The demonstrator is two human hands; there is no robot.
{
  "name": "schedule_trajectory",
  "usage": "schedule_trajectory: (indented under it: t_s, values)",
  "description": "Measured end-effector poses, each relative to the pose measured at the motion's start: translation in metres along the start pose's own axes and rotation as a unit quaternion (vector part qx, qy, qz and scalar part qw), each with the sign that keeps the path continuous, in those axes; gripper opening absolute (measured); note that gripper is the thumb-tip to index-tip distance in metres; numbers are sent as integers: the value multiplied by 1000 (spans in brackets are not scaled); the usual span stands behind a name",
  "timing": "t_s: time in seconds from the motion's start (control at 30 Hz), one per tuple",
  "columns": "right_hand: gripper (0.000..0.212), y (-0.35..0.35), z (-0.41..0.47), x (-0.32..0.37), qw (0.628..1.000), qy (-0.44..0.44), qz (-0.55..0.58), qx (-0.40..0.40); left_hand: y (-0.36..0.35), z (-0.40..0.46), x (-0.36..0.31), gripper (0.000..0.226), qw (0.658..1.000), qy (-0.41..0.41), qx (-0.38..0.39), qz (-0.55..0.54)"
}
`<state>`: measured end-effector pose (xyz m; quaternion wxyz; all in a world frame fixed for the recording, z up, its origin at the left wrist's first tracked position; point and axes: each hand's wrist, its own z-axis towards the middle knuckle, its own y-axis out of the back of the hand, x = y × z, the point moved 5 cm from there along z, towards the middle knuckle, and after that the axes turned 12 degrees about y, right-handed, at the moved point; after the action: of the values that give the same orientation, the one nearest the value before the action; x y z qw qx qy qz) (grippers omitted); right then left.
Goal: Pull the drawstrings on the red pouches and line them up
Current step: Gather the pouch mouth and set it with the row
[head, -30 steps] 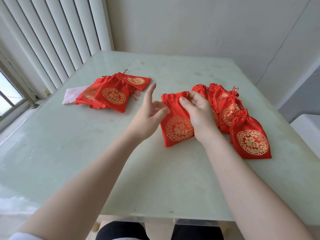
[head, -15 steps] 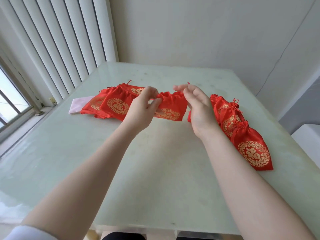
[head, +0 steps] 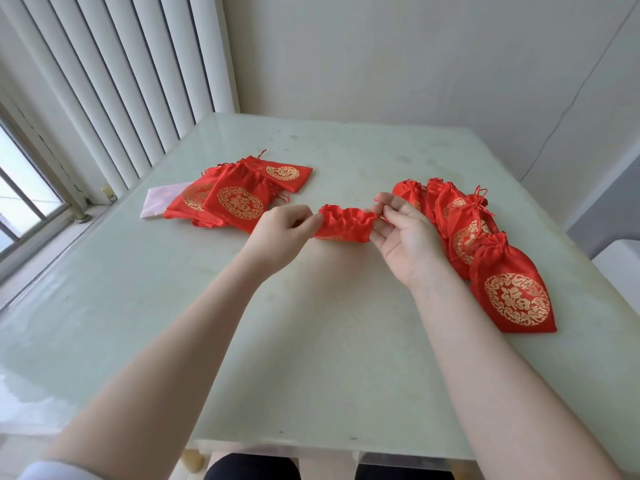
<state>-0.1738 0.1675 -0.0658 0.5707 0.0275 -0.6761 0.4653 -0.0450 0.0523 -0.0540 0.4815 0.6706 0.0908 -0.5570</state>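
A red pouch (head: 346,225) hangs in the air between my hands, its mouth gathered into ruffles. My left hand (head: 284,233) pinches its left end. My right hand (head: 401,233) pinches the thin drawstring at its right end, palm turned up. A pile of flat red pouches (head: 239,199) with gold emblems lies at the left on the pale green table (head: 311,341). A row of several cinched pouches (head: 464,223) runs along the right side, the nearest one (head: 512,296) lying closest to me.
A pink cloth (head: 157,202) lies under the left pile near the table's left edge. White vertical blinds and a window stand at the left, a plain wall at the back. A white object (head: 620,268) sits beyond the table's right edge.
The pouch lay flat on the table under my right hand. Both hands have lifted it, and its mouth has gathered tighter as the ends were drawn apart.
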Motion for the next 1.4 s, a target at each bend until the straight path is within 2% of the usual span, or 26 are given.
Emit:
schedule_trajectory:
  t_s: [0.07,0.13,0.23,0.37,0.43,0.53,0.6,0.67,0.77,0.87,0.93,1.03,1.13,1.2,1.3,1.4]
  values:
    - [30,1,-1,-1,1000,-12,24,-9,-3,1,6,45,979,73,65,-177]
    - [31,11,-2,-5,998,-30,38,-47,0,2,23,45,940,150,51,-303]
    - [33,25,-10,-21,992,-90,17,-84,-1,-3,51,35,905,237,13,-352]
    - [35,16,-10,-30,989,-101,-82,-73,-8,-5,50,29,899,264,20,-347]
    - [33,6,-9,-26,976,-91,-199,-10,-11,-7,43,26,893,275,42,-354]
    - [18,-11,-16,-24,910,-73,-391,121,-16,-9,32,26,900,254,85,-343]
    - [11,-17,-22,-29,884,-72,-427,177,-19,-9,22,29,908,234,96,-332]
    - [15,-20,-25,-35,880,-87,-419,206,-20,-7,13,32,916,219,96,-322]
    - [18,-16,-22,-40,872,-108,-436,193,-24,-5,3,28,919,202,94,-326]
    - [24,-12,-14,-41,893,-117,-414,130,-33,-5,0,22,914,229,90,-324]
    - [27,-10,-9,-41,909,-117,-391,85,-38,-4,4,20,931,243,71,-263]
    - [27,-4,-1,-39,930,-89,-357,19,-48,-2,9,10,963,205,44,-167]
    - [28,1,6,-35,952,-45,-301,-27,-60,-2,11,10,970,178,76,-148]
    - [28,1,8,-30,954,2,-298,-21,-64,-1,9,12,973,163,93,-133]
    - [25,-4,5,-27,931,73,-355,36,-66,-2,6,36,983,133,78,-105]
    - [19,-7,1,-28,938,70,-334,59,-65,1,16,30,982,123,79,-122]
